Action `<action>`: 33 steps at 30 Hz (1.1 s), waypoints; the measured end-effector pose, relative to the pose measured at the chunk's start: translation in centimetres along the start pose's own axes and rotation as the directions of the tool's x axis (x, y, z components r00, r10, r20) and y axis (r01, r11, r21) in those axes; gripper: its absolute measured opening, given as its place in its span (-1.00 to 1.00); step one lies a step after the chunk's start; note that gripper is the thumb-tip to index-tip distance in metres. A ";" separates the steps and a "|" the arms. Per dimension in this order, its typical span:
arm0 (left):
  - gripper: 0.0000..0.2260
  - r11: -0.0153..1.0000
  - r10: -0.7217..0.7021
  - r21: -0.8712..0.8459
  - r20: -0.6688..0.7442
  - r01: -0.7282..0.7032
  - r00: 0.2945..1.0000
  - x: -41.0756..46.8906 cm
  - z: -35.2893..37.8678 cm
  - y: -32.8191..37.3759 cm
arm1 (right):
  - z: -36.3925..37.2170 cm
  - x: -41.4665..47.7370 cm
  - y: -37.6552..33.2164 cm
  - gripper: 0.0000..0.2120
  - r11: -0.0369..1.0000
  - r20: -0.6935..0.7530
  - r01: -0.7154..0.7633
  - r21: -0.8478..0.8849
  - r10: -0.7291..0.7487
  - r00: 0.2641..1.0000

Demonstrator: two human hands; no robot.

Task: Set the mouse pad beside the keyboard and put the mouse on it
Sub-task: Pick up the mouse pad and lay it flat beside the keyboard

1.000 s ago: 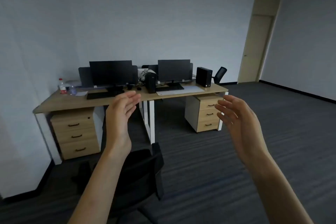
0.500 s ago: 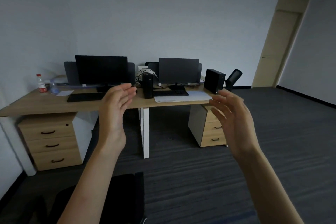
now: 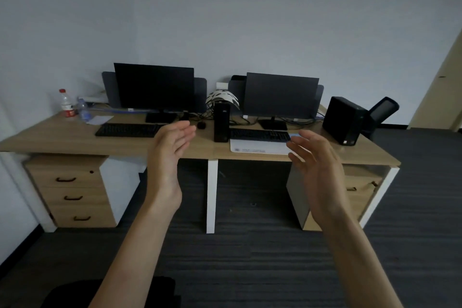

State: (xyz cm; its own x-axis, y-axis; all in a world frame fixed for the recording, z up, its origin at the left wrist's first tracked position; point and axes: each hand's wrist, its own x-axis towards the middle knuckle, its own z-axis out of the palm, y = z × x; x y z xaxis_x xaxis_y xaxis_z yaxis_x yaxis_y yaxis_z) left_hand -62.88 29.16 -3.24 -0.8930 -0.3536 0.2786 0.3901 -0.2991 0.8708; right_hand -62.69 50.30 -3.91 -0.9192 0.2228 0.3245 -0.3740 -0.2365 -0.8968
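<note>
On the desk [image 3: 75, 137], from left: a keyboard [image 3: 127, 130], the mouse [image 3: 201, 125] on bare wood, then the white mouse pad [image 3: 257, 149] under a second keyboard [image 3: 260, 135]. Nothing is done yet. Left hand [image 3: 170, 147] and right hand [image 3: 317, 167] hover spread and empty, the right hiding the pad's end.

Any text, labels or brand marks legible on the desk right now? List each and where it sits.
None can be read.
White mouse pad: a printed line near its front left corner, too small and blurred.
Bottle: red label, lettering illegible.
Monitors, towers, keyboards: no legible marks.
</note>
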 end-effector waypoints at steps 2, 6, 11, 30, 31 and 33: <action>-0.81 1.000 0.021 0.000 -0.003 -0.021 1.000 4.0 1.5 -2.2 | 0.0 4.5 1.9 -0.79 1.000 0.002 0.017 0.011 -0.017 1.000; -0.79 0.999 0.054 0.004 -0.003 -0.054 0.999 13.0 4.7 -6.0 | 0.6 14.7 5.0 -0.80 0.998 0.034 0.051 0.035 -0.052 0.998; -0.77 0.997 0.065 0.043 -0.030 -0.063 0.997 23.8 7.9 -9.8 | 1.8 26.9 8.5 -0.80 0.997 0.037 0.045 0.069 -0.048 0.998; -0.76 0.983 -0.006 0.182 -0.164 0.036 0.986 59.1 12.6 -28.5 | 5.5 64.6 27.3 -0.74 0.994 0.051 -0.090 0.064 0.086 0.995; -0.76 0.977 -0.020 0.206 -0.165 0.055 0.986 60.8 12.7 -29.8 | 5.7 66.4 28.5 -0.75 0.992 0.045 -0.114 0.059 0.111 0.993; -0.76 0.966 -0.048 0.243 -0.175 0.090 0.983 63.6 12.9 -31.8 | 6.0 69.2 30.5 -0.75 0.987 0.039 -0.151 0.052 0.149 0.988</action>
State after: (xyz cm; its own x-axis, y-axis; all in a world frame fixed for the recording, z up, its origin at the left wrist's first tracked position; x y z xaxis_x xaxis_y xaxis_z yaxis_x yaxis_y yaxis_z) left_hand -134.99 27.60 -7.96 -0.8574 -0.4887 0.1614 0.2415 -0.1051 0.9647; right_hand -138.46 52.87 -6.95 -0.9689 0.1478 0.1985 -0.2365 -0.3166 -0.9186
